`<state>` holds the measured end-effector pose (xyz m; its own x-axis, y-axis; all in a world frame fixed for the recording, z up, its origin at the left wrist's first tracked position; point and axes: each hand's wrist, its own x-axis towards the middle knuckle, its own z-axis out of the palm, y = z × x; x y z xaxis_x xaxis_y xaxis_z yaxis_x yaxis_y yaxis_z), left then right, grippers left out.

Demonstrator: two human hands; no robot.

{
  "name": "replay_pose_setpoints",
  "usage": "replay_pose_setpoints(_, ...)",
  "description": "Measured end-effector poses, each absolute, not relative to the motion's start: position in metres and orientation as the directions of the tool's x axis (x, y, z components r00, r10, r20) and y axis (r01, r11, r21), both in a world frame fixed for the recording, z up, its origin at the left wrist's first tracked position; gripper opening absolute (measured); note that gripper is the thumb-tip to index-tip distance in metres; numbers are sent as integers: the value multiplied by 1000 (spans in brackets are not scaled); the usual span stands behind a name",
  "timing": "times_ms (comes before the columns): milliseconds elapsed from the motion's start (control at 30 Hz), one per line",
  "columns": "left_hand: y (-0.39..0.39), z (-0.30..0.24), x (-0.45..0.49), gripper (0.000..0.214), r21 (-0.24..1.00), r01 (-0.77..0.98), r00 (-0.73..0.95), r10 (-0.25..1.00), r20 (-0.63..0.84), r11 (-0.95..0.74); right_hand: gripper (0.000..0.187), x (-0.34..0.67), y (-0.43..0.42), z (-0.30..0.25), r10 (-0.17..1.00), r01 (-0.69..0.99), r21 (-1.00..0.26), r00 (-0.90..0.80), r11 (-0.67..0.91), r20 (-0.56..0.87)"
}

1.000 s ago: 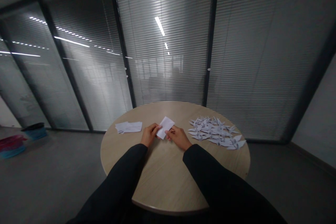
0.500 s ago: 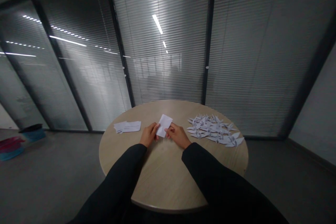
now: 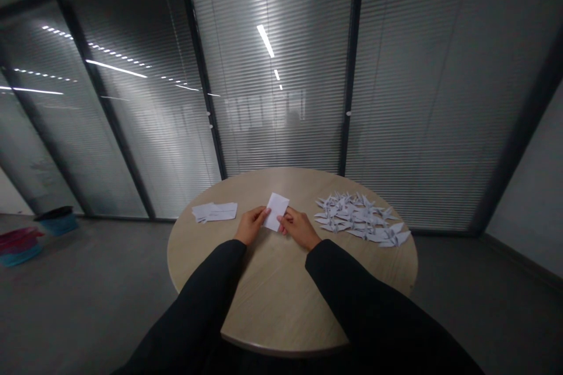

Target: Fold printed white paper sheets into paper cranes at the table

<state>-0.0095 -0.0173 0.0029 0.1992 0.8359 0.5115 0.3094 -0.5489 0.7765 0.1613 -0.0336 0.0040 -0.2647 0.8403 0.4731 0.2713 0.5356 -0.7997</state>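
A small white piece of paper [image 3: 277,211] is held up between my two hands over the round wooden table [image 3: 272,299]. My left hand [image 3: 252,225] pinches its left edge, thumb on the face towards me. On the lower right edge, my right hand [image 3: 299,227] grips the paper between thumb and fingers. Several folded paper cranes [image 3: 356,217] lie in a spread heap to the right of my right hand. To the left of my left hand rests a loose stack of white paper slips [image 3: 220,211].
Behind the table stands a glass partition with blinds [image 3: 281,140] and dark frames. On the floor at far left are a blue bin with a black liner [image 3: 58,221] and a blue one with a red liner [image 3: 20,245]. A pale wall [image 3: 534,187] rises at right.
The fingers of my left hand have shifted slightly along the paper's edge. Both hands still hold the paper in nearly the same place, and the view has moved very slightly.
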Motion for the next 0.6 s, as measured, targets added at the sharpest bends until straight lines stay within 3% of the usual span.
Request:
replay_pose_setpoints(267,-17,5,-7,44,875,140,181,881,438,-464,14,161,-35,4,836,289,-791,-296,539,462)
replay_pose_setpoints(600,-18,6,-9,44,872,223,104,901,422,-435,15,161,-35,3,830,290,-787,-320,545,457)
